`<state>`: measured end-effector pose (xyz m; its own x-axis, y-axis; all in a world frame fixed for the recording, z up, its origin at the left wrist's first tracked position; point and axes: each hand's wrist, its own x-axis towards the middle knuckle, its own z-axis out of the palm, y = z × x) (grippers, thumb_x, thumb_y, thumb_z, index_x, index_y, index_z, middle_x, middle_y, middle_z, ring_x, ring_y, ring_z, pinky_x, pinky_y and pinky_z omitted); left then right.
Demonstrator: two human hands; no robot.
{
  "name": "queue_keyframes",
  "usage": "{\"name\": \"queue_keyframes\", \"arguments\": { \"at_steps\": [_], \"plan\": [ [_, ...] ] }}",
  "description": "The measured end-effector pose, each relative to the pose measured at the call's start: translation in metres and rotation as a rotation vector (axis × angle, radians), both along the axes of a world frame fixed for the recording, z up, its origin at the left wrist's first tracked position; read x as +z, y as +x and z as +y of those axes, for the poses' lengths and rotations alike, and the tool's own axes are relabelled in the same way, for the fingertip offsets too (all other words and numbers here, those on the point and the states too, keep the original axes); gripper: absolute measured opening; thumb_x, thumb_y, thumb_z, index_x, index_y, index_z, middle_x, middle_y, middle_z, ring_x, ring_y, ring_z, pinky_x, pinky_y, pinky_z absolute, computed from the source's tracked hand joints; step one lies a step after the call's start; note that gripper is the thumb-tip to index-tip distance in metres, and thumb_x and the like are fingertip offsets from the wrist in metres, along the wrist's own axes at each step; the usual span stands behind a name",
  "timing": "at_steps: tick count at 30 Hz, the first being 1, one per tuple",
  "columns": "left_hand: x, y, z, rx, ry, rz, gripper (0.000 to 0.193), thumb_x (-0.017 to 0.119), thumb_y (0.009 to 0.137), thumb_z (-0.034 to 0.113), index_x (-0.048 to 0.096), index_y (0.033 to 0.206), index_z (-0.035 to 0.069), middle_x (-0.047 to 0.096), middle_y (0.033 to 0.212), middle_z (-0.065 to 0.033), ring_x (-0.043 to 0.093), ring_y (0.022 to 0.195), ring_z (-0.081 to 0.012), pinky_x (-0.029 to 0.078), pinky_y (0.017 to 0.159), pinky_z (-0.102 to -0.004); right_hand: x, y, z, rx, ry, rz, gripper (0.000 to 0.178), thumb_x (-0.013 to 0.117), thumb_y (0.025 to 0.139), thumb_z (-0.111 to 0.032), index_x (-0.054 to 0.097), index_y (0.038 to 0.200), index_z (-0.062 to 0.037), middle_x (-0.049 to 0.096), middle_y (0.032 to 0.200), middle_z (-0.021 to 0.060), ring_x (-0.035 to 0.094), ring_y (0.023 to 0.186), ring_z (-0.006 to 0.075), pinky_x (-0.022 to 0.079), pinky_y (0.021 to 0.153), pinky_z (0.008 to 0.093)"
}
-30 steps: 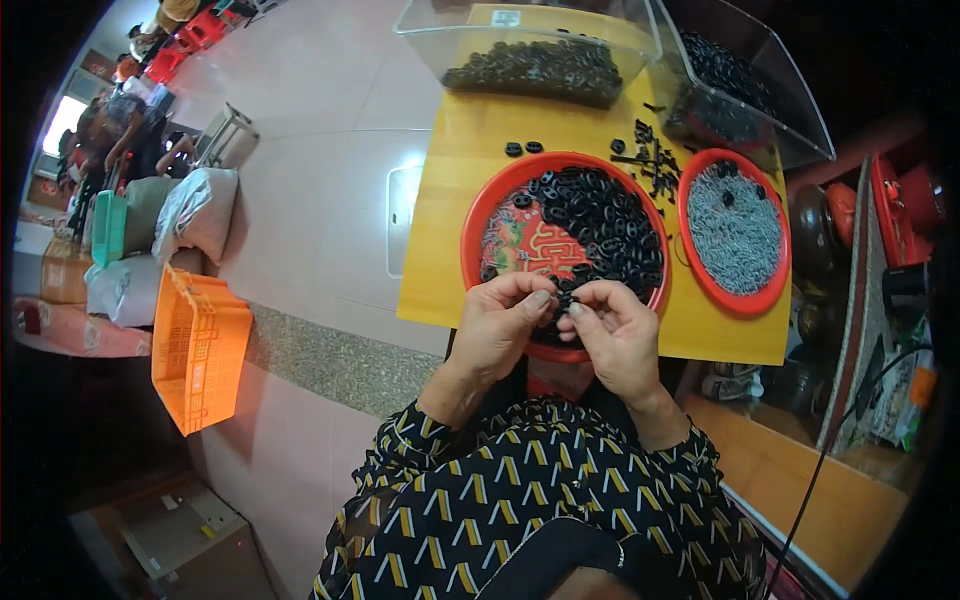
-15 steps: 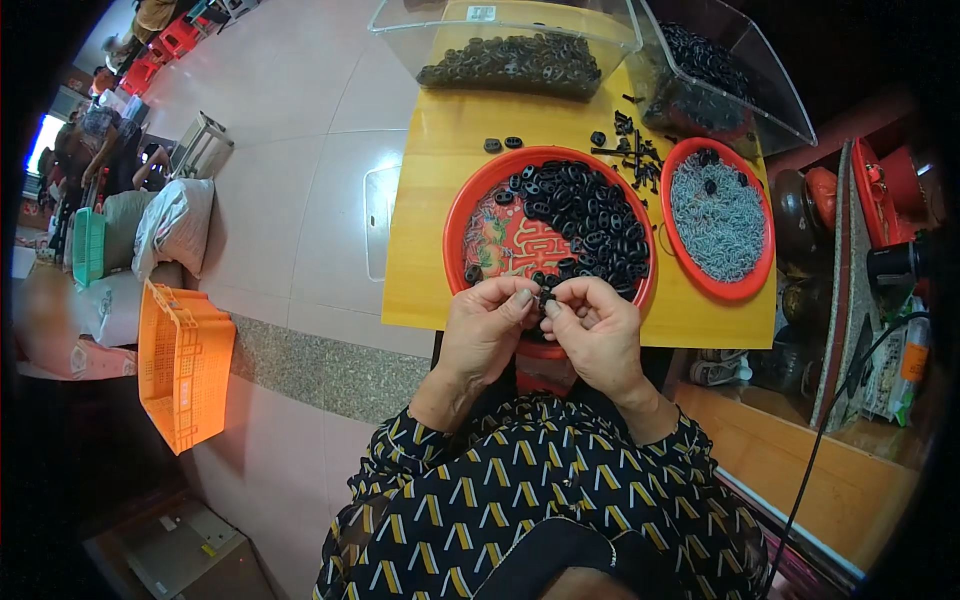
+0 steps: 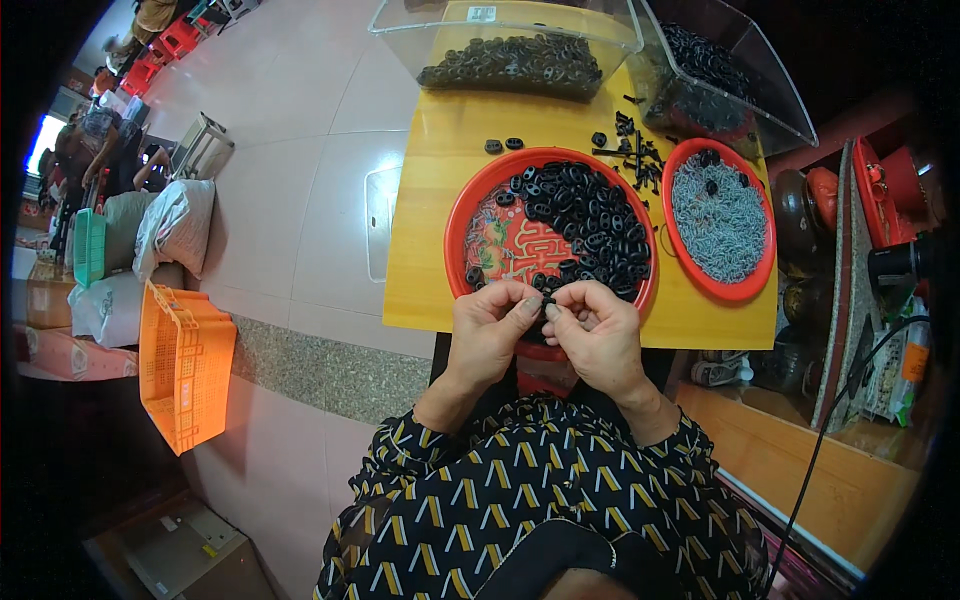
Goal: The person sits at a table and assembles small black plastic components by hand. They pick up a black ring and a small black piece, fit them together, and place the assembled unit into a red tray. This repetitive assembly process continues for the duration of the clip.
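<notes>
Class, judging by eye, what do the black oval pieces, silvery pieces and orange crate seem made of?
Black oval pieces: probably moulded plastic, smooth, with soft highlights and repeated shapes.
Silvery pieces: likely metal, from their grey sheen; too small to be sure.
Orange crate: seemingly plastic, semi-gloss, with even colour and lattice walls.

Your patterned sleeves (image 3: 405, 440) look like thin, soft cloth. The black oval pieces (image 3: 600, 215) seem smooth plastic with a slight sheen, inside a glossy red plastic tray (image 3: 454, 230); the small silvery pieces (image 3: 720, 235) gleam like metal. Your yellow tabletop (image 3: 410, 270) is smooth, the orange crate (image 3: 200, 370) perforated plastic, the floor tiles (image 3: 300, 180) polished.
</notes>
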<state>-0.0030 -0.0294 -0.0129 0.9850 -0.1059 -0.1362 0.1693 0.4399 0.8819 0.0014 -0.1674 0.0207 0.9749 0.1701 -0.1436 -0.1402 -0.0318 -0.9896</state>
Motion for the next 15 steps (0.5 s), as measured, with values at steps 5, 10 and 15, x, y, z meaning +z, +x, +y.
{"name": "queue_keyframes", "arguments": {
  "at_steps": [5,10,15],
  "plan": [
    [0.007,-0.002,-0.006,-0.01,0.241,-0.071,0.008,0.055,0.083,0.006,0.058,0.082,-0.002,0.059,0.076,-0.002,0.053,0.067,-0.0069,0.044,0.061,-0.0205,0.0,0.001,-0.007,0.023,-0.033,-0.018,0.006,0.054,0.081,0.0,0.054,0.087,0.0018,0.056,0.075,0.0017,0.057,0.064,0.0055,0.05,0.057,0.019],
    [0.009,0.003,-0.009,-0.051,0.272,-0.004,0.009,0.056,0.083,0.006,0.059,0.087,-0.002,0.06,0.078,-0.0022,0.054,0.07,-0.0072,0.044,0.064,-0.021,-0.005,0.004,-0.01,-0.011,0.031,0.001,0.006,0.054,0.081,0.0,0.054,0.087,0.002,0.056,0.073,0.0026,0.057,0.063,0.0065,0.05,0.056,0.0202],
    [0.015,0.018,0.023,0.2,0.398,-0.192,0.02,0.057,0.082,0.004,0.056,0.101,-0.003,0.058,0.089,-0.005,0.054,0.081,-0.0103,0.044,0.071,-0.0224,-0.007,0.012,-0.027,-0.112,0.177,0.031,0.008,0.053,0.082,0.0,0.052,0.089,0.0032,0.056,0.074,0.0046,0.057,0.063,0.009,0.05,0.056,0.0214]
  ]
}}
